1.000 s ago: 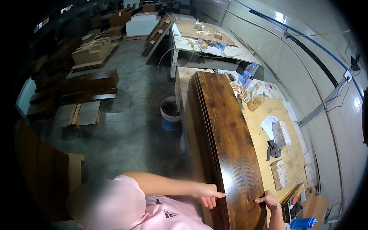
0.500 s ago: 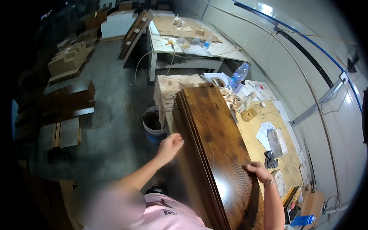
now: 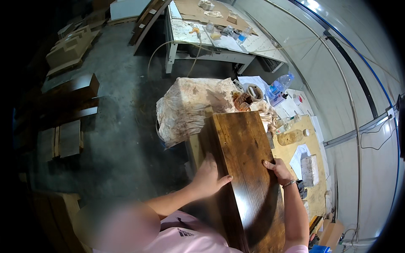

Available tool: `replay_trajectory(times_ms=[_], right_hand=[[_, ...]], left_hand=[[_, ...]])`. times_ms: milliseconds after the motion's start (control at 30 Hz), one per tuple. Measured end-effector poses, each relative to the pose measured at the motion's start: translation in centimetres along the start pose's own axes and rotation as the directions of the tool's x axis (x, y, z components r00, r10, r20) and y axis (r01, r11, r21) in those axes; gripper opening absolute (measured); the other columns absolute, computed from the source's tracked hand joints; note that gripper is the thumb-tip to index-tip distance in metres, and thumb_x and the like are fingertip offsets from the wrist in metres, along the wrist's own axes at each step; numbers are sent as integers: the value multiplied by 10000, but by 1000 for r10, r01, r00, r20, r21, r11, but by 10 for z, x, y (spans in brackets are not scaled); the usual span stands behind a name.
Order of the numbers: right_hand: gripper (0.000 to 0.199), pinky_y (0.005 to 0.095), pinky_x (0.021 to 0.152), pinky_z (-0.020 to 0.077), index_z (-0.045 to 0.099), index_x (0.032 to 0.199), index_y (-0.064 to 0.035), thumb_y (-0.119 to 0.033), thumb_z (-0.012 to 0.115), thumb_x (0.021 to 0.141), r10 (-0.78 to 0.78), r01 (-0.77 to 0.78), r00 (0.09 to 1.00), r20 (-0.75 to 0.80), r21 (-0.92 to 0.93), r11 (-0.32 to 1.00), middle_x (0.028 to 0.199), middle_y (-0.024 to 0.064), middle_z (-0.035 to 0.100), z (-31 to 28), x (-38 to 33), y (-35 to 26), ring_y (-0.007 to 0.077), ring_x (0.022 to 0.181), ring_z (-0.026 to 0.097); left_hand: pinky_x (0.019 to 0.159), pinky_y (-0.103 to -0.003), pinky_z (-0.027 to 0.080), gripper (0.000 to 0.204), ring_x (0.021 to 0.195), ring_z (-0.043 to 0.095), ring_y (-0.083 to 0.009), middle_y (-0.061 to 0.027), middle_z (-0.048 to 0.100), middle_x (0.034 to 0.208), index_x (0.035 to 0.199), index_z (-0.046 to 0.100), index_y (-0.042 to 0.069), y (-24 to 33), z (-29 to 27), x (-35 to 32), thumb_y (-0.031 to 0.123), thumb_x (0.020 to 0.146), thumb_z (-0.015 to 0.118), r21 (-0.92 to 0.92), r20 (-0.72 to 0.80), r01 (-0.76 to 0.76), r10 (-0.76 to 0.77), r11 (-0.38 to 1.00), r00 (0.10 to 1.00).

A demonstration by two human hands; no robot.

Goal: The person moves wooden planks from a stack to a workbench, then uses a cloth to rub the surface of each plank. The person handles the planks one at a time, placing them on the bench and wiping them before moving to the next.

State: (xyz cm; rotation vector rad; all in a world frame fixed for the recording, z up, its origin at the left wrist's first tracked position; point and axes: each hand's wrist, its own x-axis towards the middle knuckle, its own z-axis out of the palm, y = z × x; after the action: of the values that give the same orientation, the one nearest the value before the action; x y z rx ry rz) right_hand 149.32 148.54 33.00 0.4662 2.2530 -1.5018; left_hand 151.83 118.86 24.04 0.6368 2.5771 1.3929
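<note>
My left hand [image 3: 209, 177] has come off the air, where it hung half a second ago, and now lies flat against the left edge of the dark stained board [image 3: 244, 168], fingers spread over the top face. My right hand [image 3: 277, 168] has stayed on the opposite edge, fingers curled over it. So my grip is now on both sides: the board is clamped between my palms instead of steadied by one. More of the board's far end shows now, near a stained cloth bundle [image 3: 190, 105]; I judge the board has slid toward me.

The board runs from between my hands down past my chest, and its near end is cut off by the frame. What carries it I cannot make out; the table [image 3: 310, 143] lies to the right of my right-hand grip, strewn with small clutter too blurred to name.
</note>
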Motion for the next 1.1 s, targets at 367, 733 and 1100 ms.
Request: replay_trajectory(times_ms=[367,733,1100], right_hand=[[512,324,824,474,602,1146,77,-273,747,802,-256,256,951,-171,-26,966,1049,130,670,16,2,14,196,878,612],[545,408,965,450,568,1164,78,-360,666,855,-436,196,552,-711,-397,897,1153,260,605,0,-220,81,386,1092,576],[191,292,846,487,656,996,28,-125,641,883,-4,71,-592,-806,-58,996,1033,103,664,92,-588,282,174,927,625]], left_hand=[[952,-477,425,619,1056,543,-488,-370,563,1086,1115,549,-144,8,-15,3,376,814,700,-151,-52,-70,63,986,997],[600,-242,482,244,628,582,-103,-113,677,864,1064,622,-84,84,-95,39,112,959,523,-256,173,-137,185,957,967],[817,-294,502,297,882,634,-165,-108,693,974,1120,629,-64,307,174,-65,105,875,627,-398,883,-354,458,846,102]])
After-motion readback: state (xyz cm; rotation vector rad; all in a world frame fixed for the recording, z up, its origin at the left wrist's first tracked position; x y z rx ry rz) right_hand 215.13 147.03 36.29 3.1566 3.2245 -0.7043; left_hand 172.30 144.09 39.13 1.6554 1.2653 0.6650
